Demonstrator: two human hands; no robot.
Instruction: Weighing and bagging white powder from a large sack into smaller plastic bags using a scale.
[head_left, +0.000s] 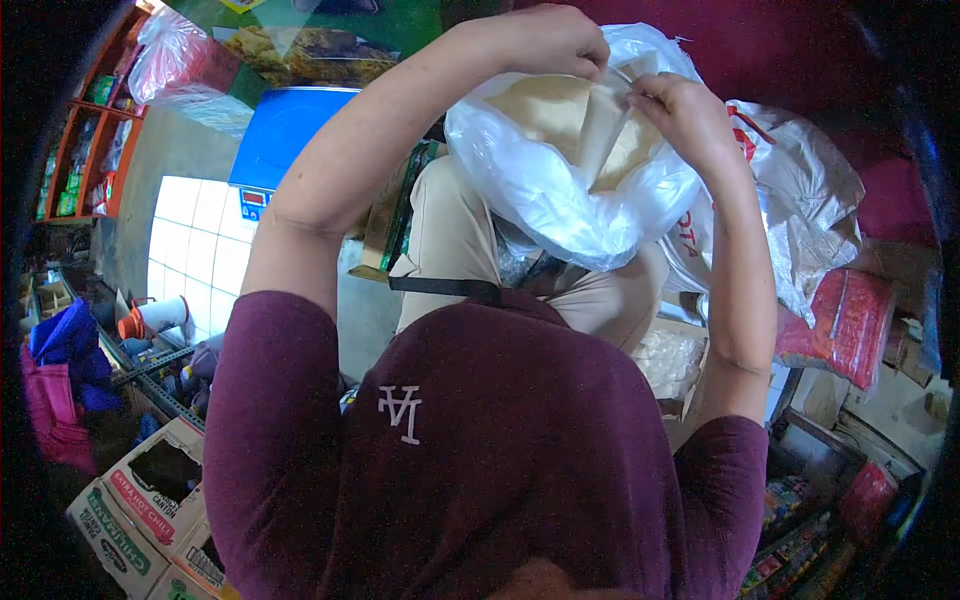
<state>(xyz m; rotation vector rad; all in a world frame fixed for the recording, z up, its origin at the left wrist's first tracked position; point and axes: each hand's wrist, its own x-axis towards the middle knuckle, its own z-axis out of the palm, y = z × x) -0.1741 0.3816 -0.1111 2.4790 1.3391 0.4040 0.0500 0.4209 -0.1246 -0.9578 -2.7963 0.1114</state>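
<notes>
A large white plastic bag (540, 202) stands open between the knees, its rim rolled outward. Pale yellowish granular or powdery contents (544, 109) show inside; exactly what they are cannot be told. Over the bag's mouth, my left hand (559, 41) pinches the upper edge of a small translucent plastic bag (602, 124). My right hand (675, 112) pinches the other side of that edge, with thumb and fingers together. The small bag hangs down into the large one, between the hands. Whether it holds anything is unclear.
A blue digital scale (281, 135) stands on white tiles at the left. White woven sacks (802, 195) and a red packed bag (840, 322) lie at the right. Cardboard boxes (142, 495) are at the lower left, and an orange shelf (94, 150) is at the upper left.
</notes>
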